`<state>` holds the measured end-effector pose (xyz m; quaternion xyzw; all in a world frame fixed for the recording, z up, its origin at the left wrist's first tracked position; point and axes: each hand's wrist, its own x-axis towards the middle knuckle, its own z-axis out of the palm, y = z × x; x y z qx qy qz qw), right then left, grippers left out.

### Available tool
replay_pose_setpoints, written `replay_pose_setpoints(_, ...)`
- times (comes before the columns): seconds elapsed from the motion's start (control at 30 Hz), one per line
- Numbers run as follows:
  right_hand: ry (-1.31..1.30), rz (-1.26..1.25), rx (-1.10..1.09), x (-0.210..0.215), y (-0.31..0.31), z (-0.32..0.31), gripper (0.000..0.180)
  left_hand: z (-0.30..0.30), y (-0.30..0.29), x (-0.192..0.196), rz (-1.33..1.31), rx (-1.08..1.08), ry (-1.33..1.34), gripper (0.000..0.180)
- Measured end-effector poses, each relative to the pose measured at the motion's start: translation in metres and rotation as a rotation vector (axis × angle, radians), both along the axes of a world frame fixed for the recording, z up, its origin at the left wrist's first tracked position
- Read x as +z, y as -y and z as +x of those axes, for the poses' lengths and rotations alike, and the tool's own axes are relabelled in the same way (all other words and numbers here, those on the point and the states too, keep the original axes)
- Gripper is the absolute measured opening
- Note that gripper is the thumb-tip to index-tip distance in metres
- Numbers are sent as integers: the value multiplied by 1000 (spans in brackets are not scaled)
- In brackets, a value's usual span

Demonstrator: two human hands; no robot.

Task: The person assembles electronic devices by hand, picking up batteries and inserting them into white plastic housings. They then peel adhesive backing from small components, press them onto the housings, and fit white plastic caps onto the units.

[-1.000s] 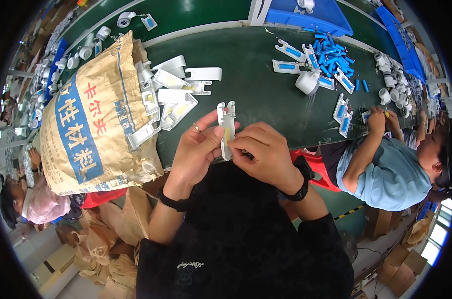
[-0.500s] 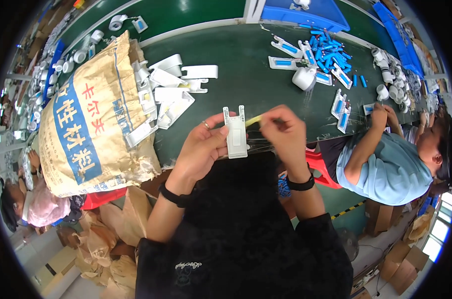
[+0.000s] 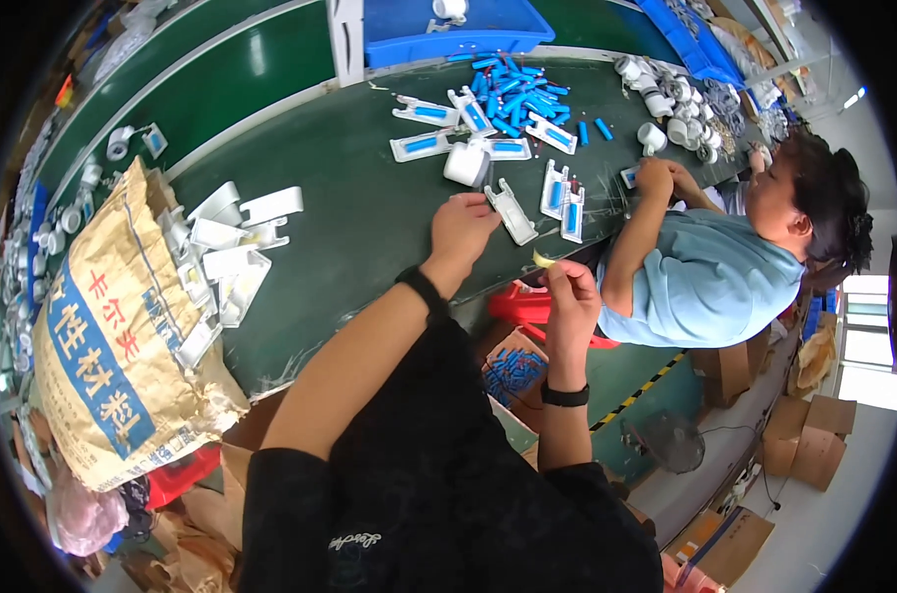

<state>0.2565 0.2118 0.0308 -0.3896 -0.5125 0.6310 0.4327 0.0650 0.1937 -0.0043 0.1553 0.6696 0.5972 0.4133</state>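
My left hand (image 3: 462, 237) reaches out over the green table, its fingertips closed on the pronged end of a white plastic casing (image 3: 512, 213). The casing lies at or just above the tabletop, beside other casings that hold blue battery cells. Nearer to me, past the table edge, my right hand (image 3: 573, 296) pinches a small pale yellow strip (image 3: 544, 260) between thumb and fingers. Two filled white casings (image 3: 555, 190) lie just right of the held one. A white rounded housing (image 3: 466, 164) sits beyond my left fingertips.
A pile of blue cells (image 3: 519, 97) lies by a blue bin (image 3: 458, 44). To the left, a paper sack (image 3: 97, 326) leans beside stacked white casings (image 3: 236, 272). At the right a co-worker in a light blue shirt (image 3: 705, 282) works. An open box of blue cells (image 3: 496, 410) stands below the table edge.
The view has swung to the right. My left hand has carried the white casing out toward the filled ones, and my right hand has parted from it with the yellow strip still pinched.
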Motion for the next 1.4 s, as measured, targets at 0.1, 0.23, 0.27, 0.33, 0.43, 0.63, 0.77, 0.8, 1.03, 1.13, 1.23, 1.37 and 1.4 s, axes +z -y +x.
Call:
replay_pose_setpoints(0.1, -88, 80, 95, -2, 2, 0, 5, -10, 53, 31, -6, -73, -439, 40)
replay_pose_setpoints(0.23, -363, -181, 502, 4, 16, -25, 10, -95, 156, 46, -73, -53, -1106, 39)
replay_pose_setpoints(0.27, -386, -209, 502, -2, 19, -33, 10, -122, 167, 48, -192, -30, -1194, 42)
replay_pose_setpoints(0.33, -401, -362, 668, -2, 34, -66, 13, -173, 180, 48, -310, 21, -1288, 44)
replay_pose_setpoints(0.43, -339, -530, 820, 19, 58, -107, 16, -217, 189, 39, -341, -335, -1387, 56)
replay_pose_setpoints(0.63, -170, -389, 743, 28, 60, -128, 30, -229, 175, 51, -289, -324, -1287, 27)
replay_pose_setpoints(0.77, -10, -27, 596, 39, 67, -177, 29, -225, 188, 75, -21, -182, -1269, 23)
replay_pose_setpoints(0.8, 269, 275, 583, 39, 73, -196, 32, -226, 194, 74, -91, -189, -1359, 23)
replay_pose_setpoints(1.03, 523, 946, 469, -38, 55, -308, 30, -186, 230, 58, -431, -110, -1623, 39)
replay_pose_setpoints(1.13, 484, 1034, 426, -5, 71, -293, 26, -130, 229, 91, -268, 277, -878, 57)
replay_pose_setpoints(1.23, 432, 1190, 463, 35, 99, -242, 24, -108, 228, 80, 272, 505, 178, 60)
replay_pose_setpoints(1.37, 471, 1303, 541, 52, 123, -194, 28, -96, 223, 84, 417, 397, 334, 47)
replay_pose_setpoints(1.4, 457, 1290, 558, 56, 123, -188, 29, -95, 229, 82, 470, 360, 407, 45)
